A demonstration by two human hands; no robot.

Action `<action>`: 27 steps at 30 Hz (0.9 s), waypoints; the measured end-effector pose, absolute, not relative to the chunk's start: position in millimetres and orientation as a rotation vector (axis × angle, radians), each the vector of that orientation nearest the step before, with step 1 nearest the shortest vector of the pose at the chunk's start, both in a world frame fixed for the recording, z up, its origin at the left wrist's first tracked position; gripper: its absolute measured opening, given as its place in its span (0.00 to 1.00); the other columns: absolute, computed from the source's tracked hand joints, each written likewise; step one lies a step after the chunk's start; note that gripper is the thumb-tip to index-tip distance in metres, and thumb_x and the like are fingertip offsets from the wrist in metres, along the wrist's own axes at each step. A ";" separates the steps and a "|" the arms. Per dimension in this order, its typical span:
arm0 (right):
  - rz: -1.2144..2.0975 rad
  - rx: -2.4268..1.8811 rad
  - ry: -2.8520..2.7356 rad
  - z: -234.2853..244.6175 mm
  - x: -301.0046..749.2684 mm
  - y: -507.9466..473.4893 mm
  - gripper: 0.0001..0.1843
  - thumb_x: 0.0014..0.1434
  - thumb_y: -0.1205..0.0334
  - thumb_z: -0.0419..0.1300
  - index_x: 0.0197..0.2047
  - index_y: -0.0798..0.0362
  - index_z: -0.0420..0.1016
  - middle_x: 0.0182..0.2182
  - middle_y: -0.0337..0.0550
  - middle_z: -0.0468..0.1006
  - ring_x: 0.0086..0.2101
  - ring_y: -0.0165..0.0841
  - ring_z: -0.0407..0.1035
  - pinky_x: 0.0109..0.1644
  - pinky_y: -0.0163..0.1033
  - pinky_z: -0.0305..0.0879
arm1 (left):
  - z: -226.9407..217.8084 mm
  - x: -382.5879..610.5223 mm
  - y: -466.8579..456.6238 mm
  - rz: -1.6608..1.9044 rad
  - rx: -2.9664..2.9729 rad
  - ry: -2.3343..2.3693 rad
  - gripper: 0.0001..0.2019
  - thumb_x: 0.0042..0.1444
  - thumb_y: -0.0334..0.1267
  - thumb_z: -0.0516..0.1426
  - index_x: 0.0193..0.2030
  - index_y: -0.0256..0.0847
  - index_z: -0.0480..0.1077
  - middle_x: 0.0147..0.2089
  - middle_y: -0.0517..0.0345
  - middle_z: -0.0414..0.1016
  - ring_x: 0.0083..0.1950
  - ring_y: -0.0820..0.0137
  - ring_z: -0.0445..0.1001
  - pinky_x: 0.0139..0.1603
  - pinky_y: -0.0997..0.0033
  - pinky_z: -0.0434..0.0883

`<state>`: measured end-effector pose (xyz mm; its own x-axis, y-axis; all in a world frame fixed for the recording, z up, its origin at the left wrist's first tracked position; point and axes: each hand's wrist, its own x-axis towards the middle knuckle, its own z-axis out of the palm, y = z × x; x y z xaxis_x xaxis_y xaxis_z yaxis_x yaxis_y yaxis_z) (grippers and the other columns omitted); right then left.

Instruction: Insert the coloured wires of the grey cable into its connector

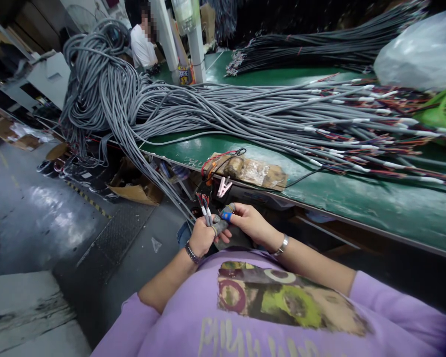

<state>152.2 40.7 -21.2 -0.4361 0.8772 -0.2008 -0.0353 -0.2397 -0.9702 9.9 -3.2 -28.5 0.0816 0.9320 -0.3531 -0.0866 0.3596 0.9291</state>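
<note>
My left hand [205, 237] is closed around a few grey cables [167, 188], close to my body. Their stripped ends, with white sleeves and thin red and dark wires [203, 201], stick up above the fist. Beside it, my right hand [247, 220] is closed in a pinch, with grey and blue coverings on its fingers. What lies between those fingertips is too small to make out. Just beyond the hands, a pink clip [224, 187] hangs at the bench edge below a wooden block [258, 171] wrapped in clear tape.
A large heap of grey cables [208, 106] lies across the green bench [196, 148] and hangs over its left end. Black cables [301, 52], a plastic bag [419, 52] and a green basket [444, 106] are further back. A cardboard box [137, 186] stands below; a person [143, 47] is behind.
</note>
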 end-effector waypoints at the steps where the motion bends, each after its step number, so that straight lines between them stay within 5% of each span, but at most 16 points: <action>1: 1.744 -1.064 -1.341 -21.5 151.6 40.6 0.17 0.44 0.50 0.64 0.25 0.54 0.67 0.21 0.35 0.68 0.23 0.26 0.59 0.30 0.35 0.57 | -28.9 9.5 -3.0 0.940 0.903 1.242 0.16 0.45 0.48 0.61 0.23 0.37 0.63 0.20 0.54 0.74 0.17 0.73 0.71 0.15 0.79 0.55; 15: 1.813 -1.069 -1.162 -26.6 146.5 40.3 0.18 0.47 0.48 0.64 0.30 0.54 0.69 0.21 0.34 0.66 0.22 0.25 0.56 0.27 0.33 0.55 | -29.1 6.8 -1.7 1.169 0.778 1.312 0.18 0.46 0.51 0.61 0.27 0.37 0.64 0.20 0.57 0.73 0.17 0.74 0.70 0.16 0.79 0.53; 27: 1.765 -1.060 -1.327 -30.6 149.8 36.3 0.15 0.45 0.52 0.65 0.23 0.54 0.68 0.20 0.35 0.65 0.23 0.26 0.57 0.27 0.34 0.54 | -32.0 9.7 -1.6 1.322 0.732 1.296 0.14 0.47 0.46 0.61 0.28 0.37 0.67 0.19 0.59 0.72 0.16 0.76 0.68 0.15 0.79 0.53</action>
<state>149.8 36.3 -30.6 -0.4381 0.8750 -0.2061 -0.0451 -0.2504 -0.9671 9.7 -1.6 -32.0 -0.2174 0.9433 -0.2509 -0.2698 0.1890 0.9442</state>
